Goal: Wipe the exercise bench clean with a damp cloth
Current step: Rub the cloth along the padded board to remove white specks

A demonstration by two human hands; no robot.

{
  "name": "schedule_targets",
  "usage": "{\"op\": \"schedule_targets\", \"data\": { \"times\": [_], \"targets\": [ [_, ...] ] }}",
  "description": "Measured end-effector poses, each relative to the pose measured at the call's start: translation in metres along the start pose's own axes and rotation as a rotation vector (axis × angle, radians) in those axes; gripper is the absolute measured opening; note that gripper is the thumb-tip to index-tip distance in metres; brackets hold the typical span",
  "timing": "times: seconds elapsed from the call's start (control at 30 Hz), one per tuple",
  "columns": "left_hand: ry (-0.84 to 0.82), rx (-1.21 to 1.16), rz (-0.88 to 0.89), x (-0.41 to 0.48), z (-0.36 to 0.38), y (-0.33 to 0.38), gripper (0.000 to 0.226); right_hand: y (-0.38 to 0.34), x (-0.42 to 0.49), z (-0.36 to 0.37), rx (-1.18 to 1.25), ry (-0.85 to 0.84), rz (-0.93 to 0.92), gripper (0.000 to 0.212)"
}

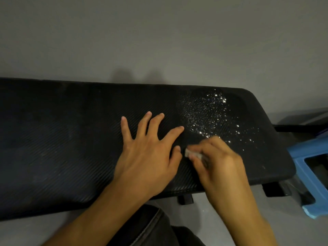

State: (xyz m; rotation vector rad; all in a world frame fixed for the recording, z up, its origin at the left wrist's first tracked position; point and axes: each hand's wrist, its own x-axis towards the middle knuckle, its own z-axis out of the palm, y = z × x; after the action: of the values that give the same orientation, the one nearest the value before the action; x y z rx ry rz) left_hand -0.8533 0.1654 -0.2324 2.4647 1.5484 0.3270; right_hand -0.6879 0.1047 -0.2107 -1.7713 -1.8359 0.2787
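A black padded exercise bench with a ribbed surface runs across the view. White specks and droplets are scattered over its right part. My left hand lies flat on the pad, fingers spread, holding nothing. Just to its right, my right hand is blurred and curled around a small pale cloth, pressed to the pad below the speckled patch. Only a corner of the cloth shows past the fingers.
A blue plastic stool stands at the right, close to the bench end. Black bench feet show under the near edge. A grey wall rises behind the bench. My dark trouser leg is at the bottom.
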Motion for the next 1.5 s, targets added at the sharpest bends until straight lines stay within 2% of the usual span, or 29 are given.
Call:
{"op": "schedule_targets", "data": {
  "times": [0.17, 0.4, 0.63, 0.9, 1.1, 1.33, 1.5],
  "targets": [
    [-0.009, 0.014, -0.016, 0.001, -0.002, 0.003, 0.057, 0.015, 0.066, 0.015, -0.079, 0.052, 0.032, 0.015],
    [-0.013, 0.007, -0.026, 0.001, -0.002, 0.003, 0.06, -0.004, 0.01, 0.006, -0.025, 0.024, 0.012, 0.011],
    [-0.012, 0.035, -0.05, 0.002, 0.001, 0.009, 0.064, 0.01, 0.078, 0.019, -0.088, 0.06, 0.018, 0.015],
    [0.015, 0.026, -0.07, 0.002, 0.002, 0.006, 0.07, 0.001, 0.05, 0.008, -0.05, -0.046, -0.051, 0.014],
    [0.007, 0.043, -0.069, 0.003, 0.002, 0.007, 0.07, 0.008, 0.115, 0.028, -0.14, 0.021, -0.014, 0.015],
    [0.035, 0.025, -0.056, 0.002, 0.003, 0.005, 0.066, -0.003, 0.062, 0.013, -0.063, -0.052, -0.054, 0.016],
    [0.029, 0.04, -0.055, 0.003, 0.003, 0.004, 0.067, 0.006, 0.116, 0.024, -0.153, -0.001, -0.034, 0.015]
  ]
}}
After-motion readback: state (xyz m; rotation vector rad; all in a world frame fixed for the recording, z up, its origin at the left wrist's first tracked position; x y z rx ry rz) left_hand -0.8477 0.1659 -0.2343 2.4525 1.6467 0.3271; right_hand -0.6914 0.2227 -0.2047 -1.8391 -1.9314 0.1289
